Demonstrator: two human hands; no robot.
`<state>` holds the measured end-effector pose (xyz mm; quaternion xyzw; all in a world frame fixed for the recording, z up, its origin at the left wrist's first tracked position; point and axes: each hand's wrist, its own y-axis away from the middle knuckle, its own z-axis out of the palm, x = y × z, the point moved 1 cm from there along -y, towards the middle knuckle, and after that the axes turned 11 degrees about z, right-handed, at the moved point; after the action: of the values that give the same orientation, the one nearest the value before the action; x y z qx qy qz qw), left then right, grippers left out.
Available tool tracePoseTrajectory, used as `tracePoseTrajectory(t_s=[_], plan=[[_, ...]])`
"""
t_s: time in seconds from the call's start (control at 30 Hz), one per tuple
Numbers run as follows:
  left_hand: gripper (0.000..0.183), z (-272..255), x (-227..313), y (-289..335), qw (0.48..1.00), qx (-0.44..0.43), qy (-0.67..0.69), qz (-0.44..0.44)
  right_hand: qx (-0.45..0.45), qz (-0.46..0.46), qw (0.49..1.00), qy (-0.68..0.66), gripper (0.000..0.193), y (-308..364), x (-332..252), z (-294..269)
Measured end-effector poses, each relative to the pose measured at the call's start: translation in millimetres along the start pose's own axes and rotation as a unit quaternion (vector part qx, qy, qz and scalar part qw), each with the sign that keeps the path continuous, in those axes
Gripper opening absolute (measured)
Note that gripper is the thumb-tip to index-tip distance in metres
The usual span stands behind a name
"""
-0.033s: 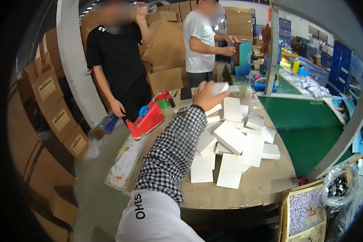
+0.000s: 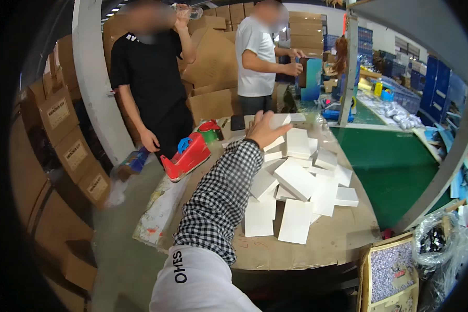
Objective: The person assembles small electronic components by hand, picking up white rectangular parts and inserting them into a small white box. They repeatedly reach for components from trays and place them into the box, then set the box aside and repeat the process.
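Note:
My left hand (image 2: pixel 264 129), in a black-and-white checked sleeve cover, reaches to the far side of the pile. Its fingers and thumb are closed on a small white box (image 2: pixel 280 121). Below and to the right of this hand lie several plain white boxes (image 2: pixel 295 178), heaped at different angles, some overlapping. Two flat ones rest nearest me, one of them a white box (image 2: pixel 295 221) at the front of the heap. All sit on a cardboard-covered table (image 2: pixel 317 248). No part of my right hand shows.
A red tape dispenser (image 2: pixel 186 157), a green tape roll (image 2: pixel 209 134) and a dark phone (image 2: pixel 237 122) stand left of the pile. Two people are beyond the table, one drinking, one handling a blue box (image 2: pixel 311 80). Stacked cartons (image 2: pixel 73 151) line the left; a wooden tray (image 2: pixel 392 273) sits lower right.
My left hand, with the white box in it, has come slightly lower and nearer to me. The whole view has shifted a little; the pile lies as before.

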<state>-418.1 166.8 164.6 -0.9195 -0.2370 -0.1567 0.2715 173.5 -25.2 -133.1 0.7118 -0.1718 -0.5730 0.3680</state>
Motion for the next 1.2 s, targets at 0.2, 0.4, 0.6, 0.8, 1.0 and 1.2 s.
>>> tracePoseTrajectory(t_s=[0.2,0.4,0.6,0.8,1.0,1.2], plan=[[0.056,20,-55,-25,0.994,0.006,0.044,0.098,0.069,-0.124,0.982,0.123,0.021,71,-37,4],[0.036,-13,25,9,0.91,0.206,0.282,0.223,-0.026,-0.194,0.963,0.185,0.022,146,-53,-35],[0.032,22,192,161,0.708,-0.013,0.608,0.36,0.143,-0.321,0.921,0.171,0.018,224,-83,-71],[0.017,45,286,307,0.551,-0.23,0.723,0.348,0.384,-0.314,0.847,0.191,0.019,207,-130,-161],[0.02,79,289,371,0.493,-0.457,0.676,0.303,0.524,-0.082,0.803,0.272,0.028,118,-144,-291],[0.015,111,282,375,0.407,-0.57,0.682,0.211,0.554,0.171,0.771,0.265,0.042,63,-155,-320]])
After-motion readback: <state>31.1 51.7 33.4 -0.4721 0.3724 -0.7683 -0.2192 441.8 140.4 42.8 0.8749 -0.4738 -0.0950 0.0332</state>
